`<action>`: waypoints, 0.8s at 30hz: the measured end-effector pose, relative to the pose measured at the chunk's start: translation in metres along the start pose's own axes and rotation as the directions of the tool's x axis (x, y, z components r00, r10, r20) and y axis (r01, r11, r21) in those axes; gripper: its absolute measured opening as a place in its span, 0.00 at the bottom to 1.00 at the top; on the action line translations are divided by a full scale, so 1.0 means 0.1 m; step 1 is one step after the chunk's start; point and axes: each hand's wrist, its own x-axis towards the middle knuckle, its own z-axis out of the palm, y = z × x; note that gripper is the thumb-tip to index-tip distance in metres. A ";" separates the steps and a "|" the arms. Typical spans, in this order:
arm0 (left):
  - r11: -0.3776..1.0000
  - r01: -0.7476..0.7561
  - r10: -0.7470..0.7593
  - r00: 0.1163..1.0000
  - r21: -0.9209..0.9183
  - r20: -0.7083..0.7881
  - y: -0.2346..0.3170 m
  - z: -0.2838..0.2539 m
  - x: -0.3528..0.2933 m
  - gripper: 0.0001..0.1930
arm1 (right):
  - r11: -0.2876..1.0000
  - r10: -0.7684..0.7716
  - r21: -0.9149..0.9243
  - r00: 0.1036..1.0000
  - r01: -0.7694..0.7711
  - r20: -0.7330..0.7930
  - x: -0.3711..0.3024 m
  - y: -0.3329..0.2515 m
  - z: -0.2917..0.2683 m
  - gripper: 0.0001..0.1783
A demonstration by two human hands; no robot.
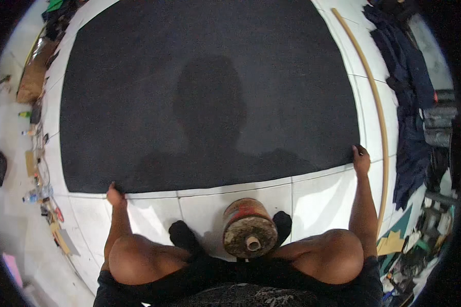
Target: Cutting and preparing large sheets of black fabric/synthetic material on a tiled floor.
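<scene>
- The left hand (pixel 114 194) gripped the near left corner of a large dark mat (pixel 210 92), fingers curled over its edge.
- The right hand (pixel 361 158) pinched the near right corner of the same mat, fingers closed on the edge.
- The mat lay flat on the white tiled floor (pixel 317 197), spread out ahead of the person, whose shadow fell across its middle.
- Between the bent knees stood a worn, rusty cylindrical can (pixel 249 227) with a small spout, flanked by feet in black socks.
- A long thin pale strip (pixel 376 110) curved along the floor right of the mat.
- Dark blue cloth (pixel 407 82) was heaped further right; small clutter (pixel 41 174) lined the left side.
</scene>
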 end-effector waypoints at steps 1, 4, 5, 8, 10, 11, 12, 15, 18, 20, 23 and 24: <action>0.973 -0.129 0.129 0.992 0.189 0.015 0.04 -0.12 0.09 0.17 | 0.999 -0.034 0.027 0.999 0.033 0.018 0.05 0.05 0.05 0.30; 0.999 0.042 -0.042 0.999 -0.006 -0.001 -0.18 0.33 -0.19 0.18 | 0.996 -0.076 -0.043 0.996 0.078 0.041 0.19 0.47 -0.20 0.33; 0.968 0.196 -0.198 0.980 -0.154 0.004 -0.13 0.52 -0.31 0.18 | 0.992 -0.090 -0.080 0.995 0.094 0.048 0.20 0.54 -0.33 0.33; 0.998 -0.020 0.016 0.998 -0.053 -0.066 0.34 -0.38 0.07 0.20 | 0.975 -0.044 -0.210 0.992 0.067 0.114 -0.10 -0.32 0.37 0.29; 0.980 0.108 -0.090 0.990 0.167 -0.113 0.21 0.17 -0.25 0.30 | 0.943 -0.202 -0.295 0.970 0.156 -0.132 -0.33 -0.31 0.19 0.28; 0.925 0.056 0.015 0.983 0.375 -0.184 0.31 0.10 -0.26 0.34 | 0.919 -0.386 -0.162 0.902 0.358 -0.195 -0.56 -0.61 0.21 0.27; 0.943 0.181 -0.120 0.968 0.278 -0.222 0.36 0.58 -0.50 0.36 | 0.887 -0.448 -0.201 0.880 0.416 -0.156 -0.77 -0.65 0.01 0.26; 0.942 0.129 -0.013 0.937 0.311 -0.350 0.50 0.15 -0.22 0.33 | 0.783 -0.606 -0.130 0.793 0.608 0.058 -1.47 -1.39 0.16 0.27; 0.863 -0.020 0.270 0.863 0.505 -0.427 0.45 -0.31 0.07 0.31 | 0.751 -0.631 -0.120 0.760 0.649 0.157 -1.74 -1.57 0.36 0.29; 0.829 -0.072 0.358 0.831 0.555 -0.427 0.44 -0.27 0.15 0.31 | 0.788 -0.605 0.014 0.770 0.616 0.204 -1.72 -1.57 0.32 0.30; 0.771 -0.060 0.399 0.822 0.634 -0.407 0.47 -0.24 0.17 0.31 | 0.825 -0.541 0.000 0.790 0.565 0.289 -1.71 -1.61 0.20 0.30; 0.753 -0.011 0.346 0.857 0.657 -0.381 0.49 -0.19 0.18 0.31 | 0.809 -0.563 -0.013 0.782 0.587 0.267 -1.70 -1.57 0.21 0.29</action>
